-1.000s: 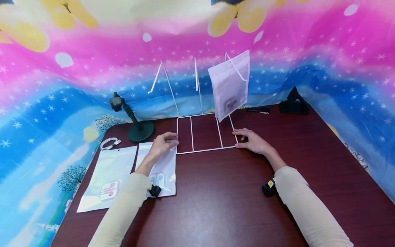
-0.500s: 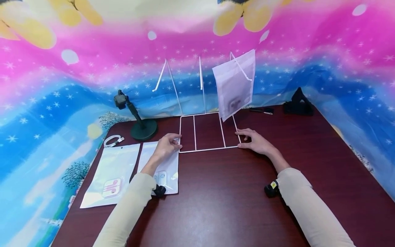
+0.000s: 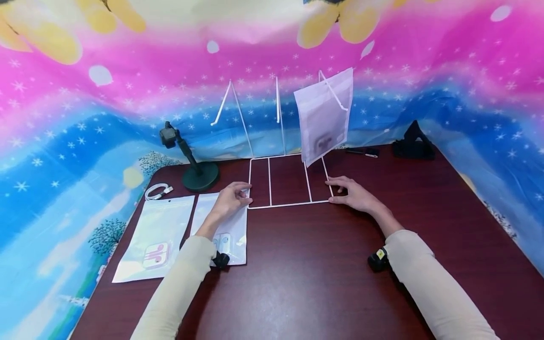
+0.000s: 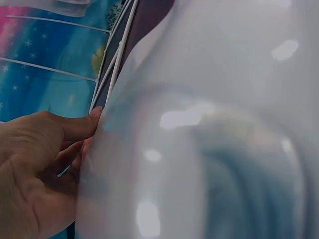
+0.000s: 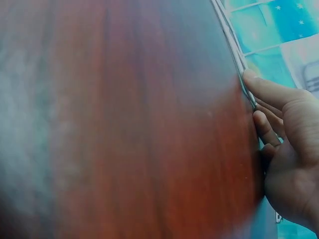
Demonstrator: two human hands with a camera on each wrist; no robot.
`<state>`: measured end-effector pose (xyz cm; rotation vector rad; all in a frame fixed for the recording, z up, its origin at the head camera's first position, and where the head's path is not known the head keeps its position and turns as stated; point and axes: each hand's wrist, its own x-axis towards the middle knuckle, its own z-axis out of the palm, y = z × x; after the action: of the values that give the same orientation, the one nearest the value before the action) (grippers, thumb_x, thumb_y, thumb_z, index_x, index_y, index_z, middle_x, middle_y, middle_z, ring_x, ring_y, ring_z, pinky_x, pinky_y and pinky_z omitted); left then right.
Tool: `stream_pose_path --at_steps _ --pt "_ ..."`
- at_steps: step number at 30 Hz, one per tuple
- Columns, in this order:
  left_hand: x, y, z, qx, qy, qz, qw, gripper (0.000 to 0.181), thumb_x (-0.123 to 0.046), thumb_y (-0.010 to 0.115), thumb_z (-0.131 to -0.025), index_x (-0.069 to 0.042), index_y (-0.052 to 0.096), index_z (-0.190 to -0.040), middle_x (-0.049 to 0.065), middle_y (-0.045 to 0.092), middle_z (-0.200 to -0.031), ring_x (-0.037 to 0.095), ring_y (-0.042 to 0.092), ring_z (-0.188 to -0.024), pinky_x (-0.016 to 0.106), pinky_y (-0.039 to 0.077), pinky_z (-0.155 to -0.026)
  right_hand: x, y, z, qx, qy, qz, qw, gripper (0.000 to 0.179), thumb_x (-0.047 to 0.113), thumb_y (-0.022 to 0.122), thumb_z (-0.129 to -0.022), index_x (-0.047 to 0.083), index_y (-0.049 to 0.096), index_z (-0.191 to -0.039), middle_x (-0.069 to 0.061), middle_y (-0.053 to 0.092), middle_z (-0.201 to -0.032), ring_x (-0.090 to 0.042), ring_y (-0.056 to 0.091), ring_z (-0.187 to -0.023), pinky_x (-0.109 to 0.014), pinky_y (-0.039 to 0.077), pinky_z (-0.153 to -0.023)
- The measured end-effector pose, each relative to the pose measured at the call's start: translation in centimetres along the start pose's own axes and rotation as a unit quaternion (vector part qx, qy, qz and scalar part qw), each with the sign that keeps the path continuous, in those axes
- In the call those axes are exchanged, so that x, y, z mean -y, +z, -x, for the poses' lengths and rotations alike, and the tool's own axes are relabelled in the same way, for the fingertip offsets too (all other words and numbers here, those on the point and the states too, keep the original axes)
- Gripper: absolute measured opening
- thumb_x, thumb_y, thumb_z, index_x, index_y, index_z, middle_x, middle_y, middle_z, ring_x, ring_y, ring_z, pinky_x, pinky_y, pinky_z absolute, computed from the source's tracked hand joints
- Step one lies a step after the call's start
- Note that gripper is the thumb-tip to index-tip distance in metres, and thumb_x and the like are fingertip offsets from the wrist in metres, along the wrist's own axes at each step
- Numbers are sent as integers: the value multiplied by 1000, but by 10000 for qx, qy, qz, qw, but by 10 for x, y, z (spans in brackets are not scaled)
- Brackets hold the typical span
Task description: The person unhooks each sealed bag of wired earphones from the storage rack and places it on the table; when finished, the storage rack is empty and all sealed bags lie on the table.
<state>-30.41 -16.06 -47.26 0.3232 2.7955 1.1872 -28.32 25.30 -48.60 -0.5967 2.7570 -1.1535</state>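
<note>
A white wire rack (image 3: 289, 204) stands on the dark red table (image 3: 297, 264), with its flat base frame facing me. My left hand (image 3: 243, 194) pinches the frame's left front corner, its wrist lying over a glossy white pouch (image 3: 223, 233). In the left wrist view the left hand's thumb (image 4: 75, 127) meets the pouch (image 4: 209, 124) beside the wire (image 4: 119, 55). My right hand (image 3: 335, 190) grips the right front corner. In the right wrist view the right hand's fingers (image 5: 271, 94) lie against the wire (image 5: 232, 40). A translucent pouch (image 3: 325, 115) hangs on the rack's right hook.
A second glossy pouch (image 3: 155, 238) with a pink earphone print lies at the left, and a coiled white cable (image 3: 157, 192) lies behind it. A black round-based stand (image 3: 199, 177) is left of the rack. A black holder (image 3: 412, 141) and a small dark item (image 3: 361, 151) sit at the back right.
Only the head view has shifted slightly. Both hands stay at the rack's front corners.
</note>
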Motion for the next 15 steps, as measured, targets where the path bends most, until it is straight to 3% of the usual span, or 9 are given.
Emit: stream_pose_path --at_steps 5,8,12,15 --pt "-1 0 0 33 103 -82 9999 48 -7 76 -95 -5 64 -141 11 57 -143 26 60 -103 34 53 -86 4 -12 -1 349 72 -98 9993 60 21 72 -100 3 51 -152 -18 44 -159 -33 57 -116 -49 45 -100" --pt "-1 0 -1 0 111 -118 9999 48 -7 75 -95 -6 64 -142 10 57 -144 26 60 -103 34 53 -87 10 -24 -3 269 245 -246 9990 55 21 68 -103 4 51 -153 -19 51 -154 -35 59 -119 -52 45 -104" --pt "-1 0 -1 11 77 -119 9999 49 -7 75 -95 -6 63 -143 10 59 -140 25 61 -101 32 53 -85 25 -48 -10 -524 584 -706 9944 52 21 65 -104 7 52 -152 -21 56 -147 -36 59 -122 -52 45 -106" --pt "-1 0 -2 59 78 -105 9999 49 -7 76 -95 -7 64 -142 10 60 -138 25 61 -99 31 52 -82 41 -71 -15 -1337 721 -1189 9812 53 20 65 -105 9 50 -154 -19 54 -151 -34 55 -127 -49 44 -105"
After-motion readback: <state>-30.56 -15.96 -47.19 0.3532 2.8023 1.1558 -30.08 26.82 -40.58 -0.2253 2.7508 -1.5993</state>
